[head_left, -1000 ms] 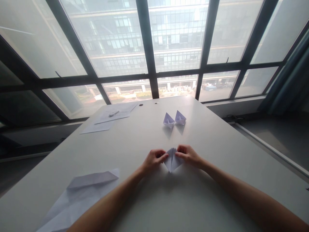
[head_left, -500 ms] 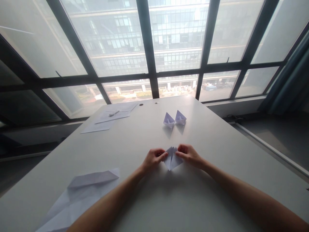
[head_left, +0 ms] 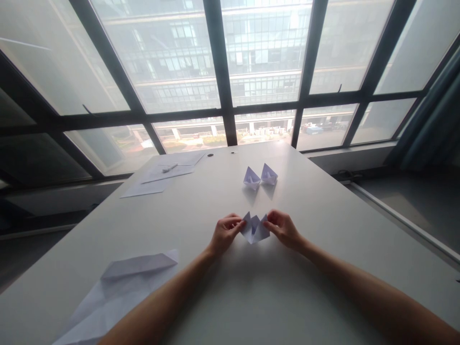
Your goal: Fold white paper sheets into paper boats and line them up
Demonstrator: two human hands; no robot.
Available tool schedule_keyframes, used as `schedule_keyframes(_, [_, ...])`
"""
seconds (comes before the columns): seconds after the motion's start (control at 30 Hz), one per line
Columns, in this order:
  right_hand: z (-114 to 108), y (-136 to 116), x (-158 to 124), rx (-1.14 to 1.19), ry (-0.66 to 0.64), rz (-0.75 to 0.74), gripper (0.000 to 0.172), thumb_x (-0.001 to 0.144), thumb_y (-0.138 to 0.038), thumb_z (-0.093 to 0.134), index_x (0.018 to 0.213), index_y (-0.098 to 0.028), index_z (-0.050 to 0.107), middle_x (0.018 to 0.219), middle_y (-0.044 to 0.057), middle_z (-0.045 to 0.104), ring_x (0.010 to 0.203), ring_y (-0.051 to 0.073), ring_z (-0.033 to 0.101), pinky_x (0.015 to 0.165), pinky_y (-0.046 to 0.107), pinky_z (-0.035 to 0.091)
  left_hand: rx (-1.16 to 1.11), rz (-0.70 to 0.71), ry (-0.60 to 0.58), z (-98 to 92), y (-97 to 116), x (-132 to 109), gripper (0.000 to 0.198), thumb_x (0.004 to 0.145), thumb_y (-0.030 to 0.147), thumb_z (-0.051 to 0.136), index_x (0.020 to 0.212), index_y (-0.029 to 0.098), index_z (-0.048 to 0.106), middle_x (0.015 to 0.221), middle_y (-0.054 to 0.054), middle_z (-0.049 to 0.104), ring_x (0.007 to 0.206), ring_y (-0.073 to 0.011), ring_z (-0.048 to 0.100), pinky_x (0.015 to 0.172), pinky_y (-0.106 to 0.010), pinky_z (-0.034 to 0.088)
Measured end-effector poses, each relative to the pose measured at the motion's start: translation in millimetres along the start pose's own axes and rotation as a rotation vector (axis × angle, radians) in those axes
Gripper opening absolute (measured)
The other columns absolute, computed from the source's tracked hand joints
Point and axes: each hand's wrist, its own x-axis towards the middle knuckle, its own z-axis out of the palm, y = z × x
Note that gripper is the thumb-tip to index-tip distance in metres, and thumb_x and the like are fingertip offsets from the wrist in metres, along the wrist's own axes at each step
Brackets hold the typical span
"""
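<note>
A small folded paper boat (head_left: 256, 234) is held between my two hands over the white table. My left hand (head_left: 225, 233) pinches its left corner between thumb and fingers. On the other side, my right hand (head_left: 284, 228) pinches the right corner the same way. The folded paper is spread, with two pointed tips at the sides and a small peak in the gap between them. Farther off stand two finished-looking paper boats, one on the left (head_left: 251, 179) and one on the right (head_left: 269, 174), side by side.
A large creased paper sheet (head_left: 125, 292) lies by my left forearm. At the far left are several flat paper sheets (head_left: 147, 189) with a pen (head_left: 170, 168) on them. The white table (head_left: 323, 220) reaches to the windows, and a dark curtain (head_left: 419, 127) hangs at right.
My hands have drawn the corners of the folded paper apart. Its layers have opened, the middle peak shows, and its bottom point has risen slightly. The two standing boats have stayed put.
</note>
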Motion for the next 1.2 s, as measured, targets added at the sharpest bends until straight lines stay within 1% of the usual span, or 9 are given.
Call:
schedule_keyframes(0.17, [-1.4,0.2,2.3,0.012,0.086,-0.031,0.032,0.084,-0.05,0.067,0.08,-0.02,0.059,0.075,0.003,0.06,0.07,0.018,0.056,0.065,0.032,0.047,-0.04,0.002,0.057,-1.9,-5.0,2.2,0.035,0.082,0.049,0.072,0.086,0.015,0.079,0.082,-0.007,0.064,0.072,-0.0166,0.058,0.059,-0.024,0.044])
schedule_keyframes(0.33, [-3.6,-1.3,5.8,-0.04,0.157,-0.067,0.025,0.086,-0.045,0.066,0.083,-0.02,0.063,0.081,0.004,0.065,0.078,0.02,0.059,0.075,0.035,0.048,-0.02,0.018,0.089,-3.6,-10.2,3.7,0.031,0.083,0.046,0.073,0.091,0.017,0.079,0.091,-0.008,0.07,0.083,-0.0205,0.064,0.071,-0.027,0.049])
schedule_keyframes(0.47, [-5.1,3.6,8.9,-0.021,0.224,-0.049,0.02,0.086,-0.039,0.064,0.083,-0.02,0.062,0.079,0.003,0.064,0.076,0.019,0.059,0.074,0.034,0.047,-0.061,0.016,0.109,-4.7,-15.7,5.0,0.03,0.083,0.043,0.073,0.094,0.015,0.077,0.096,-0.01,0.073,0.092,-0.024,0.066,0.083,-0.032,0.051])
schedule_keyframes(0.6, [-6.1,8.4,10.4,-0.02,0.272,-0.036,0.018,0.085,-0.038,0.064,0.083,-0.02,0.062,0.077,0.003,0.063,0.076,0.019,0.059,0.072,0.033,0.047,-0.145,-0.023,0.135,-3.8,-17.0,6.5,0.034,0.081,0.045,0.075,0.095,0.013,0.075,0.095,-0.011,0.075,0.094,-0.026,0.067,0.086,-0.035,0.051])
schedule_keyframes(0.77, [-7.3,11.3,11.1,-0.047,0.318,-0.014,0.018,0.084,-0.038,0.063,0.084,-0.02,0.062,0.079,0.004,0.064,0.077,0.021,0.06,0.07,0.032,0.046,-0.17,-0.028,0.184,-3.7,-15.7,8.5,0.037,0.078,0.048,0.076,0.091,0.013,0.073,0.095,-0.01,0.074,0.091,-0.0238,0.067,0.084,-0.034,0.05])
schedule_keyframes(0.97, [-9.1,15.8,13.3,-0.057,0.365,0.01,0.018,0.083,-0.038,0.063,0.083,-0.02,0.062,0.078,0.004,0.064,0.074,0.02,0.058,0.065,0.031,0.044,-0.198,-0.091,0.272,-7.8,-24.6,11.7,0.041,0.077,0.051,0.076,0.095,0.014,0.07,0.093,-0.008,0.073,0.085,-0.0195,0.066,0.08,-0.031,0.05])
schedule_keyframes(1.1, [-9.6,14.8,14.5,-0.025,0.372,0.057,0.02,0.081,-0.04,0.065,0.081,-0.02,0.062,0.072,0.002,0.062,0.068,0.019,0.055,0.063,0.03,0.041,-0.27,-0.134,0.285,-9.1,-28.2,12.7,0.04,0.078,0.049,0.075,0.096,0.014,0.068,0.092,-0.007,0.072,0.086,-0.018,0.065,0.085,-0.032,0.051])
schedule_keyframes(1.2, [-9.8,12.0,14.5,0.02,0.358,0.095,0.021,0.079,-0.039,0.067,0.078,-0.019,0.061,0.07,0.002,0.061,0.066,0.018,0.054,0.062,0.03,0.04,-0.352,-0.173,0.277,-9.7,-28.4,12.5,0.04,0.078,0.048,0.076,0.097,0.014,0.066,0.091,-0.006,0.071,0.084,-0.0174,0.066,0.085,-0.033,0.053])
